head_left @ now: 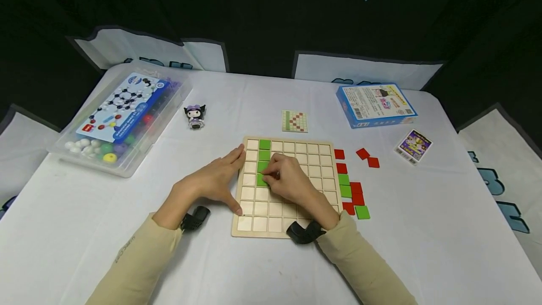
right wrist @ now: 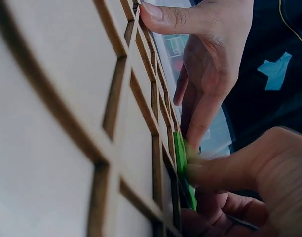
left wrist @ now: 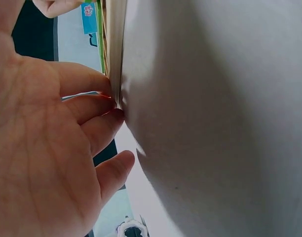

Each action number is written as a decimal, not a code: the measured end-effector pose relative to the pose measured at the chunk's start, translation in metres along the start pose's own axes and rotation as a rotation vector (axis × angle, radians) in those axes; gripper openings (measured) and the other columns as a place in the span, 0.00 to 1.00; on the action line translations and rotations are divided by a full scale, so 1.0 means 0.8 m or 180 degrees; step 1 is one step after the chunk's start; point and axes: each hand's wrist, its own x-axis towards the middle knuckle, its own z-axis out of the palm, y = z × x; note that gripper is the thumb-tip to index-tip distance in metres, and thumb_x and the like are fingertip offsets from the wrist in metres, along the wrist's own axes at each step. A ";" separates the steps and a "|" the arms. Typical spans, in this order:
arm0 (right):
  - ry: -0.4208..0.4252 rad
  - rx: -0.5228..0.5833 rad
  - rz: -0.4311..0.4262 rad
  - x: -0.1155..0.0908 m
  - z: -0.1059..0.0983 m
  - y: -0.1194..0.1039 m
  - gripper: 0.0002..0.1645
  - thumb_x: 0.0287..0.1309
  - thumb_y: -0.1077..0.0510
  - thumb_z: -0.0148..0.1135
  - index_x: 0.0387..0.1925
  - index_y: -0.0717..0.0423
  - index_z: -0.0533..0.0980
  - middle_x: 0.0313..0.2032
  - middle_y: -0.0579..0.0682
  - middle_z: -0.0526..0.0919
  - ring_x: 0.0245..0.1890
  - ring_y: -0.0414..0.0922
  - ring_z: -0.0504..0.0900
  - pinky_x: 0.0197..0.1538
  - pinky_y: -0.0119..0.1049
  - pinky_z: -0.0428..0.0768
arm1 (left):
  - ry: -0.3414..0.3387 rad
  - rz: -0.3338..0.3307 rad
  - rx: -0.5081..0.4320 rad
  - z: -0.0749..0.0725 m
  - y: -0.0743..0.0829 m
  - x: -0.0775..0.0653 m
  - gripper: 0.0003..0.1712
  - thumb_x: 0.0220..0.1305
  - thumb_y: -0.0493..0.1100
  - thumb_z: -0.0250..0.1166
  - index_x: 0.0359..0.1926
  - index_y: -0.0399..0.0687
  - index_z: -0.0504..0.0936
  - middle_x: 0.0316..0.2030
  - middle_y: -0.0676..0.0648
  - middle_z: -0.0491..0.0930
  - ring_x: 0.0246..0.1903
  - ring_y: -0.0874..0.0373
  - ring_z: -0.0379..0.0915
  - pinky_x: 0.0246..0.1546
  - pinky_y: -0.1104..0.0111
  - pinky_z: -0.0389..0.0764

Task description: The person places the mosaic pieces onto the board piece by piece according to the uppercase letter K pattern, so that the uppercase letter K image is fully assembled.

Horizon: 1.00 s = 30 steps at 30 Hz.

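A wooden grid board [head_left: 248, 231] lies flat on the white table. Green square tiles [head_left: 264, 144] line its second column from the top down. My right hand [head_left: 292, 180] is over the board, its thumb and fingertips pinching the lowest green tile [right wrist: 180, 160] of that column. In the right wrist view this tile stands slightly tilted against the grid ridges. With fingers spread, my left hand [head_left: 216, 180] steadies the board's left side, thumb near the lower corner. The left wrist view shows those fingertips touching the board's edge [left wrist: 115, 44].
Loose red tiles [head_left: 356, 193] and green tiles [head_left: 362, 212] lie right of the board. Behind it is a pattern card [head_left: 295, 121]. A blue box [head_left: 377, 105] and a card pack [head_left: 414, 147] are at right. A figurine [head_left: 195, 116] and a plastic case [head_left: 123, 121] stand left.
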 end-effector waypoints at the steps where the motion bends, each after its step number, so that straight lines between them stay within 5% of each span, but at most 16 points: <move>1: 0.0015 -0.0039 -0.0023 0.000 0.000 -0.001 0.05 0.51 0.70 0.65 0.31 0.63 0.85 0.28 0.50 0.78 0.28 0.40 0.74 0.32 0.27 0.73 | 0.0011 0.0003 0.0002 0.000 0.000 0.000 0.80 0.31 0.61 0.81 0.73 0.30 0.41 0.75 0.35 0.34 0.75 0.41 0.37 0.72 0.47 0.52; 7: 0.0064 -0.0153 -0.0057 0.000 0.000 -0.002 0.09 0.49 0.71 0.65 0.33 0.60 0.76 0.26 0.50 0.75 0.26 0.40 0.71 0.28 0.28 0.72 | 0.0029 -0.0020 -0.0030 0.001 -0.001 0.000 0.80 0.31 0.61 0.82 0.74 0.31 0.42 0.76 0.35 0.35 0.75 0.41 0.38 0.72 0.47 0.52; 15: -0.0261 0.0066 0.0192 -0.002 -0.007 0.000 0.06 0.48 0.68 0.68 0.30 0.59 0.79 0.23 0.47 0.78 0.24 0.38 0.73 0.28 0.25 0.73 | 0.0039 -0.0001 -0.0049 0.003 -0.001 0.001 0.80 0.30 0.61 0.81 0.74 0.31 0.42 0.75 0.35 0.35 0.75 0.40 0.38 0.71 0.47 0.52; 30: -0.0200 0.0101 0.0159 -0.006 -0.011 0.000 0.03 0.49 0.65 0.69 0.28 0.60 0.81 0.24 0.49 0.81 0.24 0.36 0.75 0.29 0.24 0.75 | 0.0013 -0.0020 -0.0071 0.003 0.001 0.002 0.80 0.31 0.59 0.82 0.74 0.31 0.41 0.76 0.36 0.34 0.75 0.41 0.37 0.71 0.46 0.52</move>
